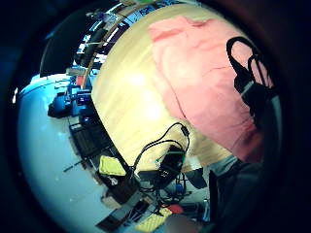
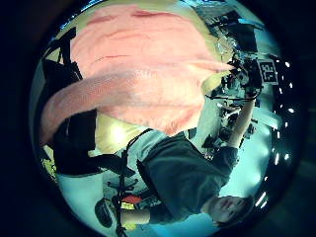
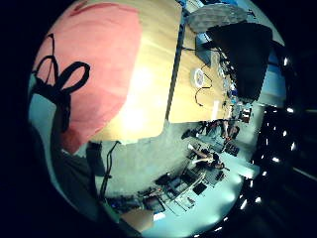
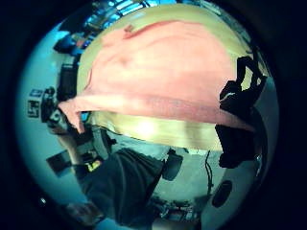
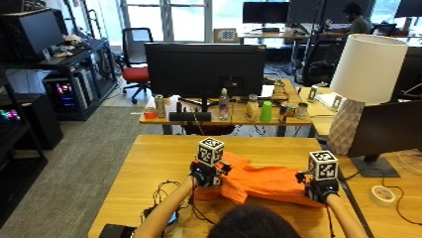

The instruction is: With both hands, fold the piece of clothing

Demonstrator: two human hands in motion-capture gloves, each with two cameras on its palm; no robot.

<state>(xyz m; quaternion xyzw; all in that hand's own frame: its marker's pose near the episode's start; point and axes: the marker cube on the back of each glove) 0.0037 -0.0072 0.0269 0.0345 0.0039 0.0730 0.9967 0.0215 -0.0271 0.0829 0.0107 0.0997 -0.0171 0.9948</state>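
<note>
Fold step is underway: the person is lifting the near edge of the orange garment (image 5: 267, 182) off the wooden table (image 5: 151, 163), one end in each hand. The rest is lying on the tabletop toward 12 o'clock.

Left hand (image 5: 206, 174) is gripping the garment's left end, at 9 o'clock of the cloth, forearm reaching up from the lower edge. Right hand (image 5: 321, 191) is gripping the right end at 3 o'clock, held slightly lower. The raised edge is stretching between them.

Next move probably calls for carrying both ends toward 12 o'clock together, keeping the edge taut and level, then laying it down.
</note>
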